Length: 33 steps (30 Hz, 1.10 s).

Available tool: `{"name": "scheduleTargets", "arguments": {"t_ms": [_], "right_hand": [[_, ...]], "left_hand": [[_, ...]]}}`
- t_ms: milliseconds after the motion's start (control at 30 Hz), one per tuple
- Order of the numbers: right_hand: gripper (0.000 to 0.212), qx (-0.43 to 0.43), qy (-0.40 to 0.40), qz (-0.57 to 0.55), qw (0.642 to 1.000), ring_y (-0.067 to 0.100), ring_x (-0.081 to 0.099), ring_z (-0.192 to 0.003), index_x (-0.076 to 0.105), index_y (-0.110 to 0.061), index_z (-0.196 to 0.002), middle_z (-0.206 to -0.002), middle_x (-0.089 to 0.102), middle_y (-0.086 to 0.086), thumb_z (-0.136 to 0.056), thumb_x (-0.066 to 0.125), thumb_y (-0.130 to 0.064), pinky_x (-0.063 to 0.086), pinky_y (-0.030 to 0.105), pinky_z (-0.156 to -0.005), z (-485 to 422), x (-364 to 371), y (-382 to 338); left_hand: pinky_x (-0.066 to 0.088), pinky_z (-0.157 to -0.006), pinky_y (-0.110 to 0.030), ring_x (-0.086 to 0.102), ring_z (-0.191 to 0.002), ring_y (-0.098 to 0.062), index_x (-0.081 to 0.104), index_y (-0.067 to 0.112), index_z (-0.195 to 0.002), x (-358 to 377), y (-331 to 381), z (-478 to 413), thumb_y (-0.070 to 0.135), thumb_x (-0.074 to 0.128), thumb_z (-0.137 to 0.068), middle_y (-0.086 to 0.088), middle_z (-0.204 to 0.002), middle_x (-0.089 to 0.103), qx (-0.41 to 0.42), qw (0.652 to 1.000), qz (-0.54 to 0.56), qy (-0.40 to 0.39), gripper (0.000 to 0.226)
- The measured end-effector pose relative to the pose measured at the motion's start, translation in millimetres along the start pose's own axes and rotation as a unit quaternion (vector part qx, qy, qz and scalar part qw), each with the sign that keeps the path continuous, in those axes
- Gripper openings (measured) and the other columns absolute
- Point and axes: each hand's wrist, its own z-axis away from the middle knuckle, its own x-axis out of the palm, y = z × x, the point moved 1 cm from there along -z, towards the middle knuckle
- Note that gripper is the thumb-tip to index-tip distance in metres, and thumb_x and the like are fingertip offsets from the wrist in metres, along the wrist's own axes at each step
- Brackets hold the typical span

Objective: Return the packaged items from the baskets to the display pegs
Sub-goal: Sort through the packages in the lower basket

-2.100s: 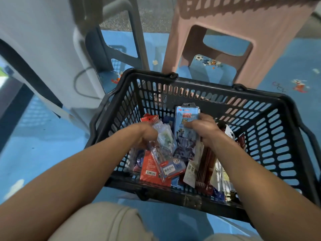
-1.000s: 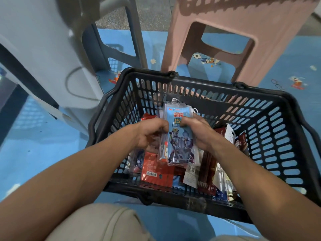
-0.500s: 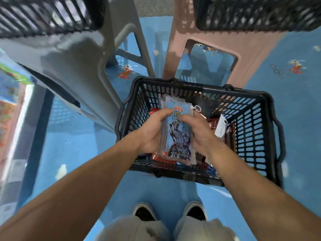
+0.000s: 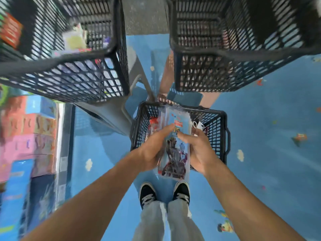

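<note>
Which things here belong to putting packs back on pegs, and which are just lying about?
For the job: blue card packs, held by left hand and right hand; floor basket; left raised basket; right raised basket.
Just lying about: grey stool; pink stool; stacked boxes at left; blue cartoon mat.

Blue patterned floor (image 4: 260, 127), black sneakers (image 4: 147, 193), colourful stacked boxes (image 4: 34, 136), grey stool (image 4: 107, 112)

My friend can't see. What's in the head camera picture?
The left hand and right hand hold a stack of blue packets above a black basket on the blue floor. Higher up stand a left basket and a right basket.
</note>
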Motion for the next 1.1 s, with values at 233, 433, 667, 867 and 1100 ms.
{"name": "scheduleTargets", "arguments": {"t_ms": [233, 433, 667, 867, 1100], "right_hand": [[0.043, -0.017, 0.024, -0.051, 0.998, 0.044, 0.064, -0.110, 0.057, 0.006, -0.117, -0.127, 0.062, 0.032, -0.077, 0.072, -0.001, 0.047, 0.062, -0.103, 75, 32, -78], [0.037, -0.075, 0.053, -0.054, 0.994, 0.045, 0.066, -0.108, 0.063, -0.001, -0.119, -0.121, 0.067, 0.027, -0.083, 0.071, -0.006, 0.047, 0.067, -0.099, 123, 68, -155], [0.016, -0.137, 0.056, -0.020, 0.989, 0.038, 0.056, -0.085, 0.072, -0.007, -0.106, -0.099, 0.067, 0.027, -0.092, 0.065, -0.003, 0.049, 0.041, -0.074, 156, 91, -241], [0.017, -0.166, 0.046, -0.028, 0.985, 0.030, 0.074, -0.085, 0.066, -0.007, -0.112, -0.105, 0.075, 0.020, -0.098, 0.057, -0.003, 0.059, 0.040, -0.069, 158, 106, -298], [0.021, -0.159, -0.042, 0.014, 0.986, 0.029, 0.074, -0.097, 0.063, -0.005, -0.120, -0.107, 0.075, 0.016, -0.101, 0.053, -0.005, 0.060, 0.038, -0.072, 151, 130, -327]], "left_hand": [[0.053, -0.089, -0.040, 0.072, -0.086, -0.029, 0.082, 0.014, -0.094, 55, 60, 71, 0.045, 0.034, -0.096, -0.016, -0.104, 0.076, 0.022, 0.999, 0.047, 0.013, 0.057], [0.040, -0.113, -0.056, 0.060, -0.126, -0.038, 0.063, 0.012, -0.135, 93, 120, 111, 0.052, 0.046, -0.101, -0.019, -0.134, 0.064, 0.056, 0.997, 0.043, 0.015, 0.055], [0.040, -0.111, -0.063, 0.060, -0.126, -0.041, 0.056, 0.012, -0.140, 142, 192, 146, 0.054, 0.054, -0.099, -0.020, -0.136, 0.062, 0.148, 0.989, -0.006, 0.005, 0.058], [0.050, -0.101, -0.059, 0.070, -0.111, -0.036, 0.059, 0.010, -0.130, 184, 238, 160, 0.042, 0.051, -0.104, -0.016, -0.120, 0.072, 0.208, 0.976, -0.048, 0.049, 0.042], [0.055, -0.063, -0.021, 0.072, -0.078, -0.004, 0.061, 0.028, -0.098, 200, 267, 152, 0.056, 0.050, -0.099, 0.008, -0.089, 0.075, 0.223, 0.958, -0.154, 0.098, 0.030]]}}
